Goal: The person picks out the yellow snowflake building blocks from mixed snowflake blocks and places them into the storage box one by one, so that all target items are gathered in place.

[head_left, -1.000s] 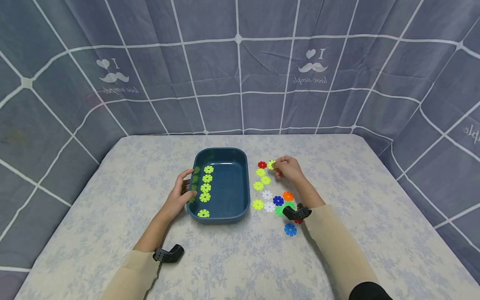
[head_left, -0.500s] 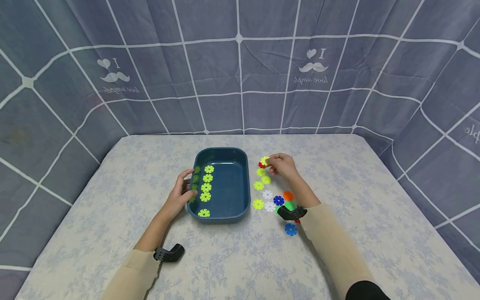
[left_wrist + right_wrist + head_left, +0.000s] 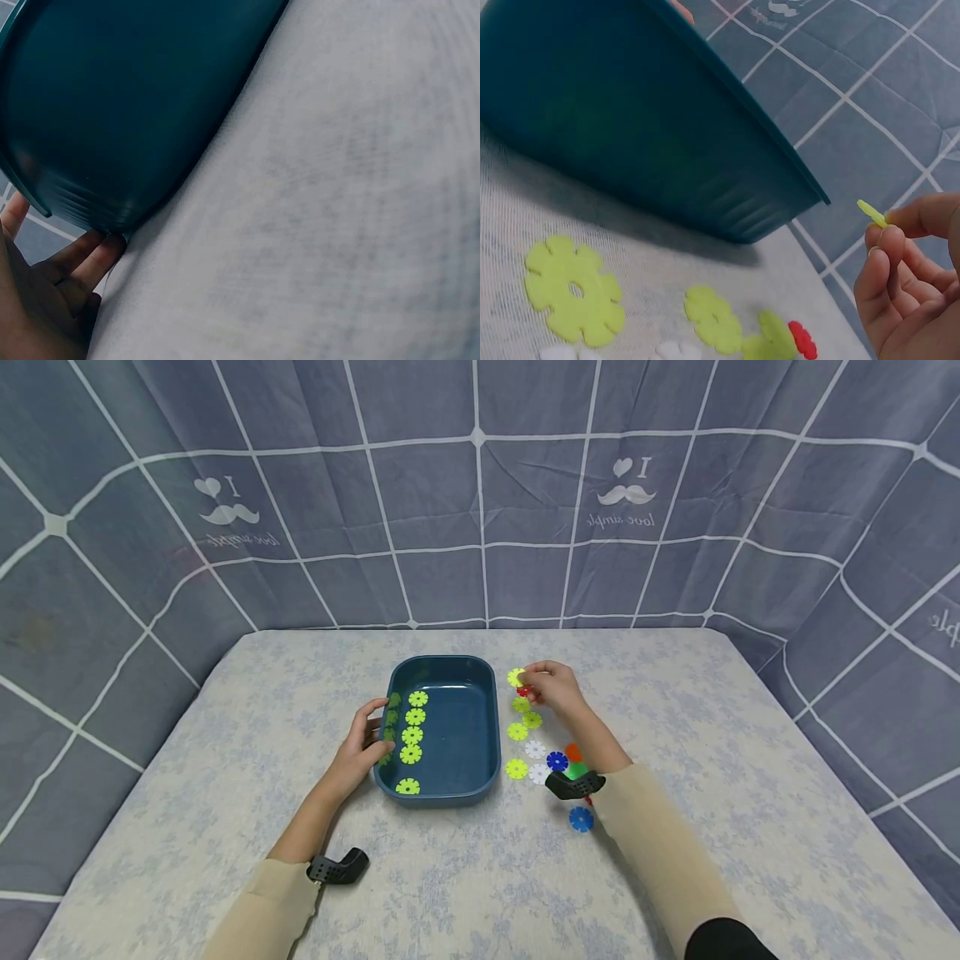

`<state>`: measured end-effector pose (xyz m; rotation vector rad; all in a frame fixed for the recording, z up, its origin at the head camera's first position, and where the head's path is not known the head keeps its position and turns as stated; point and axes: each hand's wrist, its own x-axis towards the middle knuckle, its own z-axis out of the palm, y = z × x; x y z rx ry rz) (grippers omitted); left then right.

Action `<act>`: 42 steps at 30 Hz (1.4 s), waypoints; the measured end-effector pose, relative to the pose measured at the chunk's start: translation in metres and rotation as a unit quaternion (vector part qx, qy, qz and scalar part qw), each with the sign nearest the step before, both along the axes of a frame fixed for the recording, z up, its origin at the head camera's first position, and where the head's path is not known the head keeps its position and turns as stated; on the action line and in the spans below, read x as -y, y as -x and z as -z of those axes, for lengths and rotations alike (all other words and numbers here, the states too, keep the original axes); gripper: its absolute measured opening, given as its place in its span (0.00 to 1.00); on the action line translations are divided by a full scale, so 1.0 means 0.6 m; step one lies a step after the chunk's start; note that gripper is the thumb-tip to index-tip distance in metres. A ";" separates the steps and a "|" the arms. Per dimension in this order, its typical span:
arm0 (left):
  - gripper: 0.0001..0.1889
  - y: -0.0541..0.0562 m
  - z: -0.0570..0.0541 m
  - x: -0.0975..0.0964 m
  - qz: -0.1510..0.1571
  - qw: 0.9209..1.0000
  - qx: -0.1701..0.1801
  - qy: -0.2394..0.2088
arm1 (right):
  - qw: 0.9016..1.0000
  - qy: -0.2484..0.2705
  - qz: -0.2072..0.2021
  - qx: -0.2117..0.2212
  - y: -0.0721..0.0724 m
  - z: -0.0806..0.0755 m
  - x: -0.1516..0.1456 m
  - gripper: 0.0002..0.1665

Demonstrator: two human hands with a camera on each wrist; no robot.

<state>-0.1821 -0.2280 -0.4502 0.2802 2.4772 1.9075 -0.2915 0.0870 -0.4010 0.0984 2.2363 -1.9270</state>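
Observation:
My right hand pinches a yellow-green snowflake disc between thumb and fingertips. In the right wrist view that disc is seen edge-on, level with the end of the bin's rim. A dark teal plastic bin stands on the table, with a column of several yellow-green discs along its left inside. My left hand grips the bin's left wall, thumb at the rim and fingers outside. In the left wrist view, its fingers touch the bin's outer wall low down.
Right of the bin lie loose discs: several yellow-green, white ones, a dark blue, an orange, a lighter blue. A red disc is partly under the right hand. A checked curtain hangs behind the table.
My right hand has moved left toward the bin with the yellow-green disc, passing over the red disc. The left hand and the bin have stayed in place.

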 end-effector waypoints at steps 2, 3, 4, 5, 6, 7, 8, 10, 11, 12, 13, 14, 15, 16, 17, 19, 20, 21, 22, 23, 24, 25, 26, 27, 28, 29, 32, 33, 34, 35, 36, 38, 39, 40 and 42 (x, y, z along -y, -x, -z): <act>0.36 0.000 0.000 0.000 -0.001 1.000 0.000 0.000 | 1.000 0.002 -0.004 -0.001 0.000 -0.001 0.004 0.15; 0.36 0.000 0.000 0.000 -0.002 1.000 0.001 0.000 | 1.000 0.004 -0.006 -0.003 0.000 -0.002 0.006 0.15; 0.36 0.000 0.000 0.000 -0.002 1.000 0.001 0.001 | 1.000 0.005 -0.009 -0.005 0.000 -0.002 0.007 0.15; 0.36 0.000 0.000 0.000 -0.002 1.000 0.001 0.001 | 1.000 0.007 -0.012 -0.006 0.000 -0.003 0.009 0.15; 0.36 0.000 0.000 0.000 -0.002 1.000 0.001 0.002 | 1.000 0.009 -0.014 -0.007 0.000 -0.003 0.010 0.15; 0.36 0.000 0.000 -0.001 -0.002 1.000 0.001 0.002 | 1.000 0.011 -0.017 -0.009 0.001 -0.004 0.012 0.15; 0.36 0.000 0.000 -0.001 -0.002 1.000 0.001 0.002 | 1.000 0.011 -0.019 -0.010 0.001 -0.004 0.014 0.15; 0.36 0.000 0.000 -0.001 -0.001 1.000 0.001 0.002 | 1.000 0.015 -0.022 -0.010 0.001 -0.006 0.017 0.15; 0.36 0.000 0.000 -0.001 -0.001 1.000 0.001 0.001 | 1.000 0.016 -0.022 -0.010 0.001 -0.007 0.020 0.14; 0.36 0.000 -0.001 -0.001 -0.001 1.000 0.001 0.001 | 1.000 0.017 -0.023 -0.009 0.001 -0.008 0.022 0.14; 0.36 0.000 -0.001 -0.001 -0.001 1.000 0.001 0.000 | 1.000 0.017 -0.023 -0.009 0.001 -0.009 0.024 0.14; 0.36 0.000 -0.001 -0.001 -0.001 1.000 0.002 0.000 | 1.000 0.018 -0.023 -0.009 0.001 -0.010 0.026 0.13; 0.36 0.000 -0.002 -0.002 -0.002 1.000 0.002 0.000 | 1.000 0.020 -0.023 -0.008 0.001 -0.010 0.027 0.13; 0.36 -0.001 -0.002 -0.002 -0.002 1.000 0.003 0.000 | 0.999 0.020 -0.024 -0.008 0.001 -0.011 0.029 0.13; 0.36 -0.001 -0.003 -0.002 -0.002 1.000 0.004 0.000 | 0.999 0.020 -0.024 -0.008 0.001 -0.011 0.031 0.13; 0.36 -0.001 -0.004 -0.003 -0.003 1.000 0.005 -0.001 | 0.999 0.021 -0.025 -0.009 0.002 -0.011 0.035 0.12; 0.36 -0.002 -0.004 -0.003 -0.003 1.000 0.006 -0.001 | 0.999 0.021 -0.024 -0.010 0.002 -0.011 0.036 0.12; 0.36 -0.002 -0.005 -0.003 -0.003 1.000 0.006 -0.001 | 0.999 0.021 -0.025 -0.011 0.002 -0.011 0.038 0.12; 0.36 -0.002 -0.005 -0.003 -0.003 1.000 0.006 -0.001 | 0.999 0.021 -0.025 -0.012 0.002 -0.011 0.040 0.12; 0.36 -0.002 -0.005 -0.004 -0.003 1.000 0.006 -0.001 | 0.999 0.021 -0.026 -0.013 0.002 -0.012 0.042 0.12; 0.36 -0.002 -0.005 -0.004 -0.002 1.000 0.006 -0.001 | 0.999 0.022 -0.028 -0.015 0.002 -0.012 0.044 0.11; 0.36 -0.002 -0.005 -0.003 -0.002 1.000 0.006 -0.001 | 0.999 0.025 -0.029 -0.016 0.002 -0.012 0.046 0.11; 0.36 -0.001 -0.004 -0.003 -0.002 1.000 0.005 0.000 | 0.999 0.025 -0.030 -0.017 0.001 -0.013 0.048 0.11; 0.36 -0.001 -0.003 -0.003 -0.002 1.000 0.005 0.000 | 0.999 0.025 -0.031 -0.017 0.001 -0.014 0.050 0.11; 0.36 0.000 -0.003 -0.003 -0.002 1.000 0.005 0.000 | 0.999 0.027 -0.032 -0.017 0.000 -0.016 0.053 0.10; 0.36 0.000 -0.003 -0.002 -0.002 1.000 0.005 0.000 | 0.999 0.026 -0.032 -0.018 0.000 -0.017 0.055 0.10; 0.36 0.000 -0.003 -0.002 -0.002 1.000 0.004 0.000 | 0.999 0.023 -0.034 -0.019 -0.002 -0.020 0.062 0.10; 0.36 0.000 -0.003 -0.002 -0.002 1.000 0.004 -0.001 | 0.999 0.023 -0.037 -0.020 -0.002 -0.020 0.064 0.10; 0.36 -0.001 -0.003 -0.002 -0.002 1.000 0.004 0.000 | 0.999 0.024 -0.040 -0.020 -0.003 -0.020 0.066 0.10; 0.36 -0.001 -0.004 -0.002 -0.002 1.000 0.004 0.001 | 0.999 0.024 -0.043 -0.021 -0.003 -0.020 0.068 0.11; 0.36 -0.001 -0.004 -0.002 -0.003 1.000 0.005 0.002 | 0.998 0.024 -0.047 -0.022 -0.003 -0.020 0.070 0.11; 0.36 -0.001 -0.005 -0.002 -0.004 1.000 0.005 0.004 | 0.998 0.024 -0.053 -0.023 -0.005 -0.021 0.075 0.12; 0.36 -0.001 -0.005 -0.002 -0.005 1.000 0.005 0.005 | 0.998 0.024 -0.055 -0.023 -0.005 -0.021 0.077 0.12; 0.37 -0.002 -0.005 -0.001 -0.005 1.000 0.004 0.006 | 0.998 0.024 -0.056 -0.023 -0.006 -0.022 0.080 0.13; 0.37 -0.002 -0.005 -0.001 -0.004 1.000 0.004 0.005 | 0.998 0.023 -0.057 -0.023 -0.007 -0.025 0.085 0.13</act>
